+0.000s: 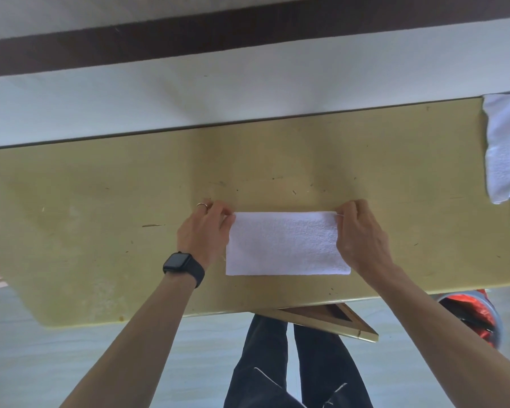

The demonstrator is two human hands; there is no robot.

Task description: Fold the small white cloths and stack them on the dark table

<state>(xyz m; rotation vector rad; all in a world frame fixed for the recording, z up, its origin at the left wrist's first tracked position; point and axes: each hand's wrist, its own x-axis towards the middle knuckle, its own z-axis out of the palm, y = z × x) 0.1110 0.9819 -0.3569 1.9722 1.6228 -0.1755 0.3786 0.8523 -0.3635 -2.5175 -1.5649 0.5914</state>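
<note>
Left hand (pixel 205 234) and right hand (pixel 361 235) seemingly pinch the white cloth (pixel 286 245).

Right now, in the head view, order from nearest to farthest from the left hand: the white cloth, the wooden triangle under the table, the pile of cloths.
1. The white cloth: the left hand pinches its left corner.
2. The wooden triangle: below the near edge of the table, rightward.
3. The pile of cloths: far right end.

White wall (pixel 189 107) with dark brown band (pixel 159 45) at top, black smartwatch (pixel 180 265) left of centre, triangular wooden frame (pixel 330 318) lower centre, dark trousers (pixel 262 363) beneath, grey bin (pixel 498 322) holding red-orange material (pixel 471 310) lower right.
</note>
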